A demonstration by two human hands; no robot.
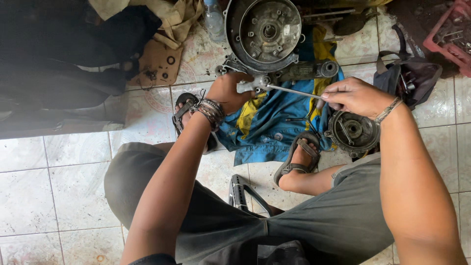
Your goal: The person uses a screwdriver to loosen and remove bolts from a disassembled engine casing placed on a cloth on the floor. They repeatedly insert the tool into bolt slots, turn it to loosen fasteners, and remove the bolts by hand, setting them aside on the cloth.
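Note:
My left hand, with several bracelets on the wrist, grips a small grey metal part at the lower edge of a large round engine casing. My right hand is closed on the end of a thin long metal rod tool whose tip meets that part. Both hands hover over a blue and yellow cloth spread on the tiled floor.
A smaller round metal cover lies by my right knee. A dark bag and a red crate sit at the right. A cardboard piece with small parts and dark clothing lie at the left. A black plastic piece is between my sandalled feet.

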